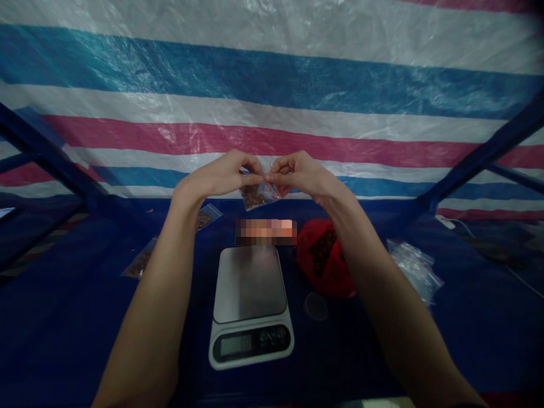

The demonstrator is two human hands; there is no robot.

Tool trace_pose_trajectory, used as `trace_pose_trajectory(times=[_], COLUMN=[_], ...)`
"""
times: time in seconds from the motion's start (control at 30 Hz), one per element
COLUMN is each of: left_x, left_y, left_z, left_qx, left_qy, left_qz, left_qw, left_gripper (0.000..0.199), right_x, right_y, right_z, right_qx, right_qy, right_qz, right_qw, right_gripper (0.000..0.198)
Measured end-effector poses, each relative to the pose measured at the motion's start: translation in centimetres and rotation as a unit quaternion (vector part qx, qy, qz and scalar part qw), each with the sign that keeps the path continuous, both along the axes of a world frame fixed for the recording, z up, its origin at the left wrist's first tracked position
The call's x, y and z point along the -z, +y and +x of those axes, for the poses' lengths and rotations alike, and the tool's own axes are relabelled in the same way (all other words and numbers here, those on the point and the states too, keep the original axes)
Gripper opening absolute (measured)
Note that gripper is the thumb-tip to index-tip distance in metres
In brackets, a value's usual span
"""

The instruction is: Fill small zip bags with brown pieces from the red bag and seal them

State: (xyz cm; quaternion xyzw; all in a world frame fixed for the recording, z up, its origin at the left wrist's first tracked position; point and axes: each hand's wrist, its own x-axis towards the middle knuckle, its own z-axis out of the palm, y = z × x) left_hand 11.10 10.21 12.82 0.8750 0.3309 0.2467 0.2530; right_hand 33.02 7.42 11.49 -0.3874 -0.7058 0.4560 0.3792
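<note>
Both hands are raised beyond the kitchen scale [250, 286], pinching the top edge of a small clear plastic bag [255, 197]. Brown bits lie in the bottom of that bag. My left hand [238, 173] grips the edge from the left, thumb against fingers. From the right, my right hand [297, 173] pinches the same edge close to the left fingertips. The scale's metal plate bears nothing, and its display is too dim to read. Right of the scale sits a red bag [304, 258] holding dark brown pieces, partly hidden by my right forearm.
Filled clear bags, one farther back [208, 216] and one nearer [140, 262], lie at the left. A stack of clear bags [414, 269] is at the right. A small round clear lid [315, 306] lies beside the scale. Blue frame bars [476, 156] and a striped sheet [272, 79] enclose the blue table.
</note>
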Motion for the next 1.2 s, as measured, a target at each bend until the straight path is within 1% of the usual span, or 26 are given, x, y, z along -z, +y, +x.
trace_pose_trajectory(times=[0.1, 0.13, 0.17, 0.2, 0.23, 0.3, 0.33, 0.4, 0.5, 0.63, 0.7, 0.77, 0.9, 0.97, 1.07, 1.2], left_x=[0.0, -0.1, -0.2, -0.3, -0.3, -0.5, -0.5, -0.5, -0.5, -0.4, -0.2, 0.0, 0.4, 0.5, 0.5, 0.5], left_y=[0.2, 0.2, 0.2, 0.1, 0.0, -0.4, -0.6, -1.0, -1.4, -1.6, -1.6, -1.6, -1.4, -1.3, -1.3, -1.3], left_z=[0.3, 0.4, 0.5, 0.5, 0.6, 0.8, 0.9, 1.3, 1.7, 2.1, 2.2, 2.2, 2.4, 2.4, 2.5, 2.4], left_qx=[-0.087, -0.106, -0.113, -0.106, -0.085, -0.02, 0.012, 0.058, 0.079, 0.106, 0.112, 0.112, 0.111, 0.109, 0.089, 0.058], left_qy=[-0.087, -0.109, -0.123, -0.128, -0.126, -0.111, -0.104, -0.103, -0.124, -0.112, -0.093, -0.078, -0.057, -0.054, -0.056, -0.064], left_qz=[0.089, 0.112, 0.119, 0.11, 0.088, 0.026, -0.003, -0.046, -0.083, -0.11, -0.113, -0.114, -0.109, -0.102, -0.089, -0.081], left_qw=[0.988, 0.982, 0.979, 0.98, 0.984, 0.993, 0.995, 0.992, 0.986, 0.982, 0.983, 0.984, 0.986, 0.987, 0.99, 0.993], left_gripper=[0.019, 0.02, 0.024, 0.029, 0.036, 0.046, 0.048, 0.045, 0.038, 0.032, 0.031, 0.031, 0.03, 0.03, 0.031, 0.03], right_x=[0.0, 0.0, -0.1, -0.1, -0.1, 0.0, 0.0, 0.1, 0.3, 0.5, 0.7, 0.7, 0.6, 0.5, 0.4, 0.4], right_y=[0.0, 0.0, -0.1, -0.1, -0.1, -0.1, -0.1, 0.1, 0.2, 0.2, 0.0, -0.2, -0.4, -0.4, -0.3, -0.1], right_z=[0.1, 0.1, 0.2, 0.1, 0.1, 0.0, -0.1, -0.2, -0.3, -0.5, -0.7, -0.9, -0.9, -0.7, -0.4, -0.5], right_qx=[0.03, 0.033, 0.033, 0.033, 0.032, 0.03, 0.03, 0.025, 0.022, -0.002, -0.018, -0.019, -0.008, -0.008, -0.02, -0.026], right_qy=[0.026, 0.032, 0.039, 0.045, 0.05, 0.06, 0.065, 0.067, 0.071, 0.079, 0.074, 0.067, 0.041, 0.036, 0.051, 0.077], right_qz=[0.012, 0.014, 0.015, 0.016, 0.017, 0.016, 0.016, 0.02, 0.022, -0.007, -0.019, -0.02, -0.017, -0.016, -0.011, -0.035], right_qw=[0.999, 0.999, 0.999, 0.998, 0.998, 0.998, 0.997, 0.997, 0.997, 0.997, 0.997, 0.997, 0.999, 0.999, 0.998, 0.996], right_gripper=[0.032, 0.032, 0.034, 0.036, 0.037, 0.037, 0.037, 0.037, 0.039, 0.041, 0.041, 0.043, 0.056, 0.058, 0.054, 0.044])
